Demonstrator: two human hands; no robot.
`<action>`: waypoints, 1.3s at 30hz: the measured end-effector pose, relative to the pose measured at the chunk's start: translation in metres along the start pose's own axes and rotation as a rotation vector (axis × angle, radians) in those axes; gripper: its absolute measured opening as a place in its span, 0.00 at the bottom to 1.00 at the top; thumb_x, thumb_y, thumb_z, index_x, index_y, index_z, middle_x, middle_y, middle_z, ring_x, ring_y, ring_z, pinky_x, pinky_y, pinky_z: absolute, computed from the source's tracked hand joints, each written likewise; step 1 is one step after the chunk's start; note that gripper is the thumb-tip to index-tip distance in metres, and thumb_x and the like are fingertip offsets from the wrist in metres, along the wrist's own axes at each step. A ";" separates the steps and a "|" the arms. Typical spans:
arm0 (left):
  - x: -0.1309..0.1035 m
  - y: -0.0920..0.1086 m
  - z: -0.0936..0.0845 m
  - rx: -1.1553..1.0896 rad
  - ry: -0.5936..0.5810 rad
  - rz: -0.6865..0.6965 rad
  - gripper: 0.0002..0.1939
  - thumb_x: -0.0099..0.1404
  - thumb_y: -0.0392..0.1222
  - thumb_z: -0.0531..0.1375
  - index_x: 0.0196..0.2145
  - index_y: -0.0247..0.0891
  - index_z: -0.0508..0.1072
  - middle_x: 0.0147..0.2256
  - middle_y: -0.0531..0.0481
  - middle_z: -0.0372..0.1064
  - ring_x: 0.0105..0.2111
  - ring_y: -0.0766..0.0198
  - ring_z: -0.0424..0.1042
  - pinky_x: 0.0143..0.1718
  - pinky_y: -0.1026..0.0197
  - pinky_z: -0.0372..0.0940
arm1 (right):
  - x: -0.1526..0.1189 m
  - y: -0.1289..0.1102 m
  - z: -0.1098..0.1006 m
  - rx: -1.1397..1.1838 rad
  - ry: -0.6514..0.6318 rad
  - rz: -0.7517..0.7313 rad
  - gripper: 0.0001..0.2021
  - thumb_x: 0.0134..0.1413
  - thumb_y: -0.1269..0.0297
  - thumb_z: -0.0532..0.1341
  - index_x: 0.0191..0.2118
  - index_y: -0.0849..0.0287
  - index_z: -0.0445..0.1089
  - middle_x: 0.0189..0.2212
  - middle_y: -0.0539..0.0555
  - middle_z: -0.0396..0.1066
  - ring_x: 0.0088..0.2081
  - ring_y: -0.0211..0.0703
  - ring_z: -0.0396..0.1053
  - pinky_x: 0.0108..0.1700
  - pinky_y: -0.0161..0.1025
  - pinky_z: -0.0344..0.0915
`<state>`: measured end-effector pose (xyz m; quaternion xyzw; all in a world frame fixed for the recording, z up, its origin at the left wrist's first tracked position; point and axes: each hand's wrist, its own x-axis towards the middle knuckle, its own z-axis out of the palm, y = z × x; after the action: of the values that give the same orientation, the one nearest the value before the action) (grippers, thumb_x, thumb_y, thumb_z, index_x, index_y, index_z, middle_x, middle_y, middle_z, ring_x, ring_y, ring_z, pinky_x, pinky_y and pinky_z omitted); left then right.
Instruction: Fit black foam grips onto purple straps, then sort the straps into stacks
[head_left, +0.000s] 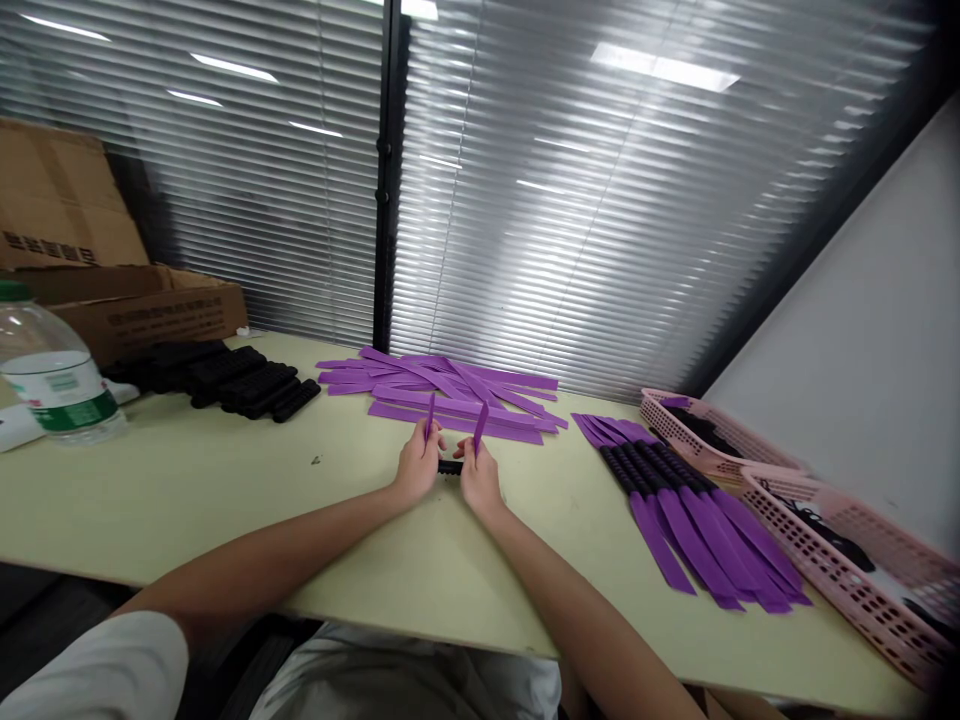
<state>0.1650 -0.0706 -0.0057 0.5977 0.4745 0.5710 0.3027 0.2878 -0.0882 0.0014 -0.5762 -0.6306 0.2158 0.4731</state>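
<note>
Near the middle of the pale table (247, 500), my left hand (418, 465) and my right hand (481, 478) are closed on a purple strip (481, 425), whose two ends stand up, one at each hand. A short black ribbed grip (450, 467) spans the gap between my hands. Just beyond them lies a loose pile of flat purple strips (457, 410). To the right, several purple strips with black ribbed grips (652, 465) lie side by side in a fanned row.
Black grips (232, 378) are heaped at the left, beside a water bottle (60, 370) and an open cardboard box (165, 305). Two pink baskets (847, 590) holding black items stand at the right. Window blinds rise behind the table.
</note>
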 end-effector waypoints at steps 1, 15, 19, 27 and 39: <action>0.000 0.001 -0.001 0.014 -0.002 0.004 0.15 0.71 0.51 0.43 0.38 0.41 0.62 0.27 0.55 0.67 0.23 0.66 0.69 0.30 0.62 0.63 | 0.000 0.000 0.000 -0.005 -0.001 -0.012 0.18 0.64 0.56 0.42 0.34 0.57 0.64 0.31 0.56 0.74 0.35 0.46 0.71 0.39 0.41 0.62; 0.003 0.007 -0.007 0.284 0.046 0.028 0.20 0.56 0.43 0.63 0.42 0.41 0.57 0.33 0.55 0.65 0.25 0.65 0.66 0.31 0.62 0.60 | 0.005 0.016 0.008 0.060 0.107 -0.070 0.05 0.53 0.60 0.53 0.32 0.56 0.60 0.28 0.51 0.66 0.30 0.44 0.64 0.34 0.39 0.59; 0.004 0.005 -0.006 0.258 0.057 0.038 0.28 0.49 0.35 0.66 0.43 0.41 0.56 0.34 0.55 0.65 0.24 0.68 0.64 0.30 0.63 0.60 | 0.009 0.025 0.011 0.193 0.118 -0.011 0.07 0.48 0.62 0.57 0.32 0.54 0.56 0.27 0.48 0.64 0.28 0.41 0.65 0.33 0.39 0.61; 0.004 0.008 -0.010 0.240 0.022 0.077 0.27 0.48 0.31 0.64 0.43 0.41 0.57 0.26 0.61 0.59 0.22 0.67 0.63 0.28 0.64 0.59 | 0.011 0.028 0.012 0.195 0.105 0.028 0.08 0.45 0.66 0.57 0.31 0.54 0.55 0.26 0.47 0.65 0.29 0.42 0.66 0.35 0.40 0.62; 0.006 0.003 -0.012 0.313 -0.028 0.228 0.27 0.51 0.32 0.62 0.47 0.41 0.56 0.39 0.50 0.64 0.37 0.60 0.67 0.38 0.58 0.63 | 0.005 0.015 0.005 0.127 0.042 0.018 0.08 0.47 0.66 0.56 0.30 0.53 0.53 0.26 0.48 0.64 0.29 0.43 0.64 0.34 0.40 0.60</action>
<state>0.1533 -0.0687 0.0013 0.6952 0.4823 0.5124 0.1463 0.2921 -0.0783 -0.0112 -0.5550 -0.6004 0.2475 0.5199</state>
